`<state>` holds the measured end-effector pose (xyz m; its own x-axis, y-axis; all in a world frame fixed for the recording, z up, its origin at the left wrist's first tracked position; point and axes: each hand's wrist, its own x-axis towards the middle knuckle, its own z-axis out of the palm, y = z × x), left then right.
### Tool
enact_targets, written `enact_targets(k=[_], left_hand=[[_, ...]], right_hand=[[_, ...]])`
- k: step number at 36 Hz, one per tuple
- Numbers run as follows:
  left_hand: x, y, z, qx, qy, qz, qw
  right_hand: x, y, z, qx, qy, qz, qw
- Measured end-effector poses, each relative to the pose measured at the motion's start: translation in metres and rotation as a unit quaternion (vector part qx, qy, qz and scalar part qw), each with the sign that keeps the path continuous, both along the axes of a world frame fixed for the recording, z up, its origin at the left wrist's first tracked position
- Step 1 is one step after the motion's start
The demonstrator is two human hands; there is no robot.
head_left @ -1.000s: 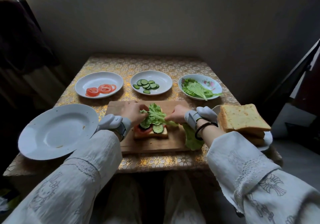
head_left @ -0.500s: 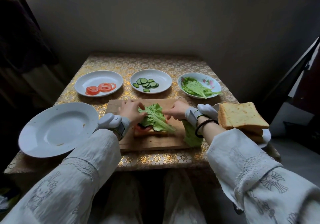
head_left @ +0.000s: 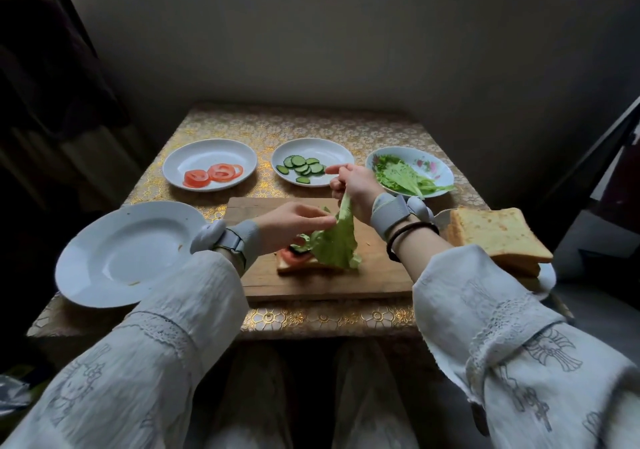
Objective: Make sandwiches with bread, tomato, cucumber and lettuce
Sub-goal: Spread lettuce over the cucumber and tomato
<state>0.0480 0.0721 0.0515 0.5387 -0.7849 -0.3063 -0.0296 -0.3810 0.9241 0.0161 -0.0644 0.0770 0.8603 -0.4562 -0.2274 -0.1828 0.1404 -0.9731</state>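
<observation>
A slice of bread [head_left: 294, 267] topped with tomato and cucumber lies on the wooden cutting board [head_left: 374, 278]. A large lettuce leaf [head_left: 337, 240] hangs over it, lifted by its stem end. My right hand [head_left: 353, 185] pinches the top of the leaf above the board. My left hand [head_left: 294, 221] pinches the leaf's left edge lower down. Plates of tomato slices [head_left: 214, 174], cucumber slices [head_left: 303, 168] and lettuce [head_left: 405, 178] stand in a row behind the board. A stack of bread slices [head_left: 498, 233] sits on a plate at the right.
An empty white plate [head_left: 128, 254] lies left of the board near the table's front edge. The small table [head_left: 311, 126] with a gold patterned cloth stands against a wall. My knees are under its front edge.
The lettuce leaf lay flat on the sandwich under both hands. My right hand has now lifted its end up and back, so the leaf hangs; my left hand moved onto its edge.
</observation>
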Motion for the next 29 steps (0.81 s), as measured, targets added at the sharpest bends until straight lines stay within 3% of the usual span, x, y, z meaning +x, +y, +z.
enact_targets(k=[6,13,19,25,29], left_hand=[[0.015,0.007,0.003,-0.089,0.101,0.133,0.982],[0.018,0.010,-0.005,-0.016,-0.031,0.200,0.979],[0.017,0.006,-0.008,0.001,-0.051,0.200,0.979],[0.017,0.011,-0.017,0.137,-0.208,0.132,0.959],[0.018,0.013,-0.020,0.161,-0.306,0.102,0.933]], right_hand=[[-0.002,-0.003,-0.009,0.028,0.071,0.021,0.997],[-0.010,-0.004,-0.015,0.058,0.110,0.046,0.991],[-0.010,-0.007,-0.016,-0.033,0.138,0.048,0.989],[-0.009,-0.013,-0.024,-0.179,0.173,0.042,0.967],[-0.014,-0.013,-0.025,-0.333,0.197,0.099,0.917]])
